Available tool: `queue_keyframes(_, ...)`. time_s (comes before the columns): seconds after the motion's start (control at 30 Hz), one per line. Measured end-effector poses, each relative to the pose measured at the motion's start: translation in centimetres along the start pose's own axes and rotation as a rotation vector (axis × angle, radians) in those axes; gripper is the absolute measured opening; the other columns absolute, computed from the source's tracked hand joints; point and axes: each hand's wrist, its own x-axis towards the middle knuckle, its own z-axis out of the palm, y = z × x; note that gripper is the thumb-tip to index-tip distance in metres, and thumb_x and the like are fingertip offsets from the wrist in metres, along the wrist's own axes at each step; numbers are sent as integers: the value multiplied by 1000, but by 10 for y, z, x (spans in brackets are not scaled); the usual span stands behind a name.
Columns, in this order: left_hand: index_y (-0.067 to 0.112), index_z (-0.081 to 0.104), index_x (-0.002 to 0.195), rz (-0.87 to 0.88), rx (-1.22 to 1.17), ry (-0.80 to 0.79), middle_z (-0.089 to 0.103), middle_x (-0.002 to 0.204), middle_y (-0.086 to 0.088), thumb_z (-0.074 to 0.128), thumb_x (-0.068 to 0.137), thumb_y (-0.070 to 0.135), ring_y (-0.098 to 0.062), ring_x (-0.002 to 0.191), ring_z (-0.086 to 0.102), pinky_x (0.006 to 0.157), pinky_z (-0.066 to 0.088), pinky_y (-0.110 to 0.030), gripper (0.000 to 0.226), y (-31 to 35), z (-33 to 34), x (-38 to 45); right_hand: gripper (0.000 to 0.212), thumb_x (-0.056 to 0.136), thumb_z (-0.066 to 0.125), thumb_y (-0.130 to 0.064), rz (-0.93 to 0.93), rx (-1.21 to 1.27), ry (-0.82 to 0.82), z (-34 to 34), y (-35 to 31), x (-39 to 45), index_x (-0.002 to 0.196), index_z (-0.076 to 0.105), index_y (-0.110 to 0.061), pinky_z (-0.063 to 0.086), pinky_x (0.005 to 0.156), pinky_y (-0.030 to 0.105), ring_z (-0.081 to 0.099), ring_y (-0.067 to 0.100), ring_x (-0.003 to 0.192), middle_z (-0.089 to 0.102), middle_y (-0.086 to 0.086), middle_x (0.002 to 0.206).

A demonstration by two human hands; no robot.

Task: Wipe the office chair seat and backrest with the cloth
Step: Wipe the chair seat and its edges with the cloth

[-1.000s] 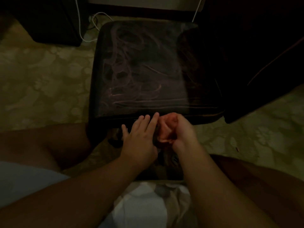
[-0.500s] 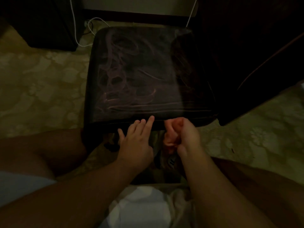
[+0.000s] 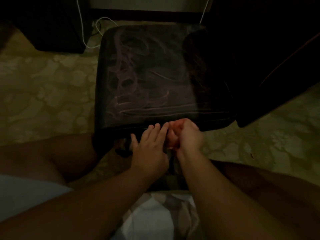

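The black chair seat [image 3: 155, 75] lies below me, marked with pale wipe streaks. Its dark backrest [image 3: 268, 58] rises at the right, mostly lost in shadow. My right hand [image 3: 188, 135] grips a small bunched orange-pink cloth [image 3: 173, 137] at the seat's near edge. Beside it on the left, my left hand [image 3: 150, 144] has its fingers straight, with the fingertips resting on the seat's front edge and close against the cloth.
A patterned beige floor [image 3: 43, 92] surrounds the chair. Dark furniture [image 3: 52, 23] stands at the back left with white cables [image 3: 90, 37] beside it. My bare knees flank the chair's front. The room is dim.
Both hands stay at the seat's front edge. They drew slightly apart half a second ago and are close together again, the cloth still in my right hand.
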Motion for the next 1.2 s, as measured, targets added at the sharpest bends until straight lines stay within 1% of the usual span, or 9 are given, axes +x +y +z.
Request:
queue_keyframes(0.3, 37, 1, 166, 137, -124, -103, 15, 174, 9, 57, 93, 30, -13, 160, 11, 126, 14, -65, 92, 7, -30, -15, 14, 78, 65, -9, 50, 131, 57, -20, -15, 3, 79, 79, -9, 61, 69, 43, 77, 28, 71, 78, 17, 84)
queue_keyframes(0.37, 35, 12, 166, 181, -174, 160, 16, 174, 5, 61, 86, 28, -18, 160, 18, 126, 21, -63, 94, -8, -45, -21, 23, 80, 59, -7, 8, 179, 123, -30, -25, 6, 63, 75, -12, 57, 61, 36, 72, 27, 64, 75, 11, 76)
queue_keyframes(0.47, 33, 13, 165, -212, -290, 461, 13, 175, -6, 66, 82, 31, -30, 161, 16, 126, 20, -61, 98, -56, -58, -9, 21, 82, 63, -16, -91, 132, 204, -20, -21, -11, 84, 79, -3, 62, 63, 41, 78, 35, 75, 80, 15, 85)
queue_keyframes(0.57, 42, 0, 163, -552, -659, 261, 39, 165, -8, 65, 84, 43, -37, 145, 45, 116, 41, -58, 103, -83, -65, 0, 25, 78, 68, -30, -120, 106, 147, 4, 4, -35, 82, 77, -7, 63, 68, 48, 79, 40, 81, 78, 19, 86)
queue_keyframes(0.73, 34, 11, 163, -369, -477, 128, 47, 159, -8, 67, 93, 45, -35, 137, 54, 112, 46, -46, 90, -50, -52, -26, 18, 95, 71, -25, -267, 64, 207, 10, 15, -62, 88, 75, -9, 55, 44, 27, 76, 16, 59, 79, 2, 73)
queue_keyframes(0.87, 38, 9, 163, -304, -488, 21, 51, 155, -8, 67, 95, 43, -33, 132, 58, 109, 49, -45, 89, -47, -46, -33, 19, 90, 73, -23, -370, 97, 283, -19, -11, -53, 102, 71, -8, 58, 51, 37, 77, 28, 65, 80, 7, 79)
queue_keyframes(0.97, 43, 10, 161, -212, -519, -13, 53, 154, -7, 70, 94, 39, -27, 135, 57, 110, 49, -44, 91, -38, -42, -41, 59, 73, 81, -27, -384, -1, 299, -46, -30, -39, 127, 64, -12, 55, 54, 36, 79, 30, 73, 80, 13, 95)
queue_keyframes(1.1, 46, 14, 161, -184, -715, -98, 52, 153, -2, 73, 95, 27, -17, 135, 55, 110, 50, -41, 91, -32, -40, -41, 29, 82, 80, -12, -410, -256, 274, -56, -25, -44, 109, 72, -18, 54, 51, 24, 73, 11, 60, 78, 9, 85)
queue_keyframes(1.2, 42, 19, 162, -86, -584, -75, 43, 161, 3, 70, 96, 23, -17, 144, 45, 117, 43, -39, 86, -36, -43, -40, 47, 76, 78, -33, -492, -485, 325, -53, -7, -48, 121, 66, -31, 59, 76, 30, 71, 12, 84, 74, -4, 100)
